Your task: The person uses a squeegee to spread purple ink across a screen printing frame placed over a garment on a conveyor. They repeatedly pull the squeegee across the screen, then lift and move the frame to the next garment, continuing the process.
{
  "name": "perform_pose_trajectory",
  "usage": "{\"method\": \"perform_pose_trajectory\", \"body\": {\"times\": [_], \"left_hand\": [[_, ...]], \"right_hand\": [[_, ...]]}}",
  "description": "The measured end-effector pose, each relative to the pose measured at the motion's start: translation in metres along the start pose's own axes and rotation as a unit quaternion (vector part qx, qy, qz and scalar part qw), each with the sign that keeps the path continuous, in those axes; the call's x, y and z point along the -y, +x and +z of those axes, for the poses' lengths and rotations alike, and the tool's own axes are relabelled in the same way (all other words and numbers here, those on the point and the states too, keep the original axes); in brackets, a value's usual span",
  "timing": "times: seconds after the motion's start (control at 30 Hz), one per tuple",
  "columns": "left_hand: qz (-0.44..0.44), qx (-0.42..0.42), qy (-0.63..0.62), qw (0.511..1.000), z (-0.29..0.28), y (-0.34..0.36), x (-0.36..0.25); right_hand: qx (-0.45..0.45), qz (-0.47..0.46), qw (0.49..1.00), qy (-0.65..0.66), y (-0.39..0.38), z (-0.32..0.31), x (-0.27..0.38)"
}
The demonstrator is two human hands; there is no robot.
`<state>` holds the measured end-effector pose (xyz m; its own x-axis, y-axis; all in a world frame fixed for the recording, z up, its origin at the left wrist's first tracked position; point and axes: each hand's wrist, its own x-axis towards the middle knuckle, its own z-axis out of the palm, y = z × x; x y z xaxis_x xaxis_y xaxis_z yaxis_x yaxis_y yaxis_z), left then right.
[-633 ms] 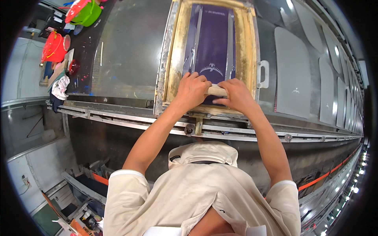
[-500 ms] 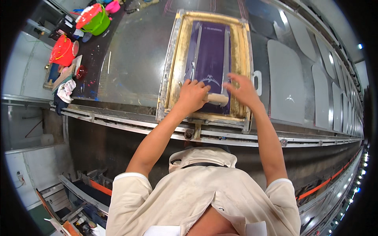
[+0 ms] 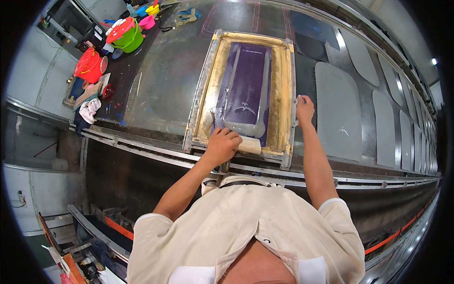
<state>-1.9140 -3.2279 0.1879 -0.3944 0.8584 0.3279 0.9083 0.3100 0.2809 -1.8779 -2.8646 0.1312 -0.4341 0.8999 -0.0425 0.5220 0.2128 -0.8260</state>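
My left hand (image 3: 224, 144) grips a pale wooden squeegee (image 3: 250, 146) at the near end of a rectangular screen frame (image 3: 286, 85) with worn yellowish borders. My right hand (image 3: 304, 109) is closed on a side handle of the frame, which is mostly hidden by the fingers. Inside the frame lies a purple stencil area (image 3: 248, 71) with light lettering and a pale winged emblem, crossed by translucent streaks along its sides and near end.
Gray flat panels (image 3: 338, 113) lie in rows on the long table (image 3: 165, 94) to the right. Red (image 3: 87, 67) and green (image 3: 127, 38) buckets, rags (image 3: 90, 109) and small tubs stand at the left. A metal rail (image 3: 142, 144) runs along the near edge.
My left hand has drawn the squeegee toward me to the frame's near end. My right hand has left the squeegee and moved outward to the frame's right side handle. The view has shifted.
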Motion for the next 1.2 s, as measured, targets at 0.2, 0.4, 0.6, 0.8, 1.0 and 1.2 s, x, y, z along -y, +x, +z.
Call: {"method": "perform_pose_trajectory", "body": {"times": [0.2,0.4,0.6,0.8,1.0,1.2], "left_hand": [[-0.012,-0.003,0.054,0.998,0.011,0.006,-0.005],[0.02,-0.068,0.035,0.997,0.021,0.095,0.063],[0.018,-0.058,0.087,0.994,0.03,0.249,0.161],[0.02,0.024,0.054,0.998,0.018,0.377,0.228],[-0.002,0.037,0.033,0.999,0.028,0.382,0.241],[0.076,-0.064,0.0,0.995,0.036,0.258,0.175]], "right_hand": [[-0.022,-0.002,1.0,0.02,-0.009,-0.012,0.011],[-0.047,-0.057,0.997,0.001,-0.004,-0.01,-0.008],[-0.002,0.054,0.999,0.008,-0.014,-0.022,0.024],[-0.014,0.052,0.998,0.021,-0.018,-0.019,0.01],[-0.026,-0.014,0.999,-0.025,-0.016,-0.017,0.009],[-0.025,-0.037,0.998,0.034,-0.008,-0.013,-0.01]]}}
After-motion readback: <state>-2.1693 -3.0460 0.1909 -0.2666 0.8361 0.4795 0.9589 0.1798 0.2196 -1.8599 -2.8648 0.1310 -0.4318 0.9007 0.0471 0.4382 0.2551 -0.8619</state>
